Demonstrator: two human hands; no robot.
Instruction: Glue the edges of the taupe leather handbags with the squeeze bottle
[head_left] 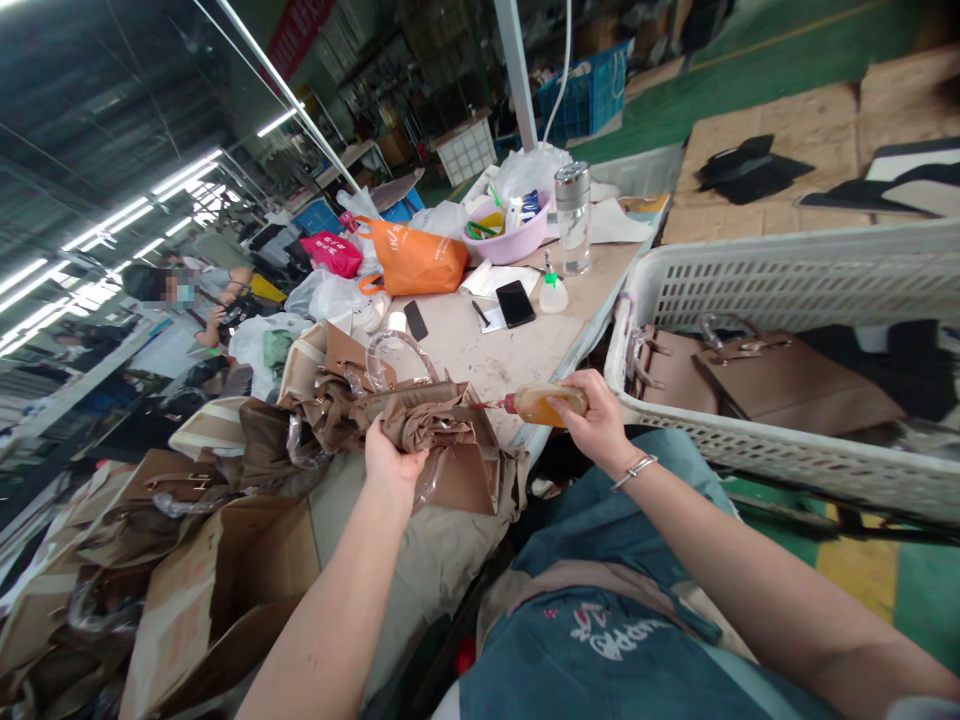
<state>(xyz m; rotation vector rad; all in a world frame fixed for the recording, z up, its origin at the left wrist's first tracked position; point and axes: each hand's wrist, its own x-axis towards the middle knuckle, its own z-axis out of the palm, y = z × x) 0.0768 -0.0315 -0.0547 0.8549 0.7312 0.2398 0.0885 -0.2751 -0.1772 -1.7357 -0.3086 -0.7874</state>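
Note:
My left hand (pixel 394 462) grips bunched brown lining fabric (pixel 431 418) of a brown bag (pixel 469 478) on the near part of the table. In my right hand (pixel 596 415) is a squeeze bottle (pixel 541 404) of yellowish liquid, held sideways. The bottle's thin red tip points left and reaches close to the lining; whether it touches cannot be made out. A clear-wrapped handle (pixel 401 345) arches up behind the lining.
More brown bags (pixel 176 480) and an open cardboard box (pixel 225 590) lie left. A white crate (pixel 750 425) holding bags stands right. Phones, a glass bottle (pixel 574 220), a purple basin (pixel 510 240) and an orange bag (pixel 420 258) are farther back. A person (pixel 187 310) holds a camera.

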